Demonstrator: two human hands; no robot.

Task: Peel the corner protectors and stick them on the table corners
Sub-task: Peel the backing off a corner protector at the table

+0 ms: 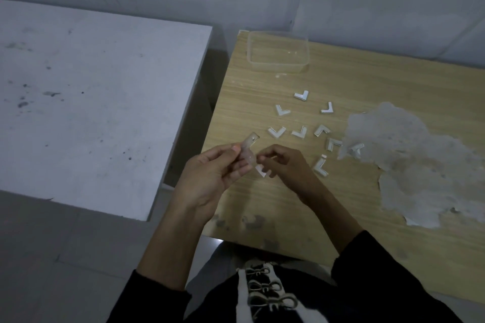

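the corner protector (248, 150), pinched in the left hand (212, 175), seems mid-peel, the right hand (284, 165) pinching its white backing (260, 170); next it needs firm pressing onto a table corner (214, 228).

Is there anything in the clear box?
Empty, it seems. The box has no lid, and only wood shows through its clear bottom. The protectors lie outside it on the table.

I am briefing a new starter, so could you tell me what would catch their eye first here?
The left hand holds a clear corner protector and the right hand pinches a white strip, near the left edge of the wooden table. Beyond them lie scattered L-shaped protectors, beside a large worn patch.
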